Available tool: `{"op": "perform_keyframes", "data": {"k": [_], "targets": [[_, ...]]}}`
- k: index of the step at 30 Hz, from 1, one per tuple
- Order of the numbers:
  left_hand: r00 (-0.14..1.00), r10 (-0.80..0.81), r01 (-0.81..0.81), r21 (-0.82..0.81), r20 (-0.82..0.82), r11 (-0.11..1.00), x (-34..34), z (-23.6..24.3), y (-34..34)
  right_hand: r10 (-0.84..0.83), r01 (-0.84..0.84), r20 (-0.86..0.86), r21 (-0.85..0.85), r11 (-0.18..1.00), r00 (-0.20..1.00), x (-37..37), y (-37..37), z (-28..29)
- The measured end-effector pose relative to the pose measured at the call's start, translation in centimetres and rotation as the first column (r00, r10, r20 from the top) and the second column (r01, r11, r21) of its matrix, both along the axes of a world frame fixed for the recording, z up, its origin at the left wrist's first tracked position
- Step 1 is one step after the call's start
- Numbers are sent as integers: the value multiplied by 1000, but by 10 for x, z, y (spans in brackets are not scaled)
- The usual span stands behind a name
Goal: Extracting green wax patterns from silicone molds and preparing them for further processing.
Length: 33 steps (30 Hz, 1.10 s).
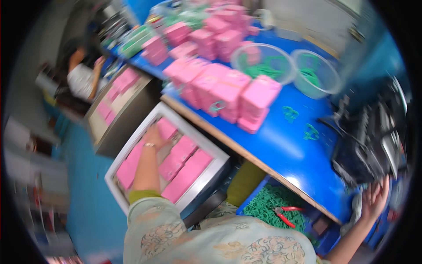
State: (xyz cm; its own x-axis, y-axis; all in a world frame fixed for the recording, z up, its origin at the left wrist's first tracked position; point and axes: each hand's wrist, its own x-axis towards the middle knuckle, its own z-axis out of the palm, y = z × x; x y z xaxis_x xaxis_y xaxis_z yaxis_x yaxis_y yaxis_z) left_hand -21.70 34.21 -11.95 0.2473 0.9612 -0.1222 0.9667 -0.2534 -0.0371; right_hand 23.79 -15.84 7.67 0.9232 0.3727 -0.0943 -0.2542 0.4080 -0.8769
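My left hand (157, 137) reaches down into a white-rimmed, shallow box (206, 185) to my left. It lies among pink blocks (187, 174), close against a small pink block (167, 128). Motion blur hides whether its fingers grip that block. Off to the right, my right hand (376, 200) is raised with its fingers apart, beside the lower end of a bulky black object (362, 149) on the blue table. Nothing shows in that hand.
Stacked pink blocks (228, 90) stand along the edge of the blue table (281, 141). Two clear tubs (314, 90) hold green pieces. Red-handled pliers (285, 218) rest in a blue bin of green pieces (268, 202). Another person (83, 79) sits at far left.
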Motion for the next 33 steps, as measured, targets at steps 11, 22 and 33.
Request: {"op": "perform_keyframes", "data": {"k": [11,22,33], "targets": [[979,-162,183,-173,125,968,15,-1,4,284,-298,135,99,950,949,6,5,0],[998,56,-55,-46,9,997,14,-54,-45,326,-337,99,133,932,940,3,-3,-1],[996,0,3,-28,92,1000,-9,-47,-17,245,-253,105,65,965,964,2,2,-5]]}}
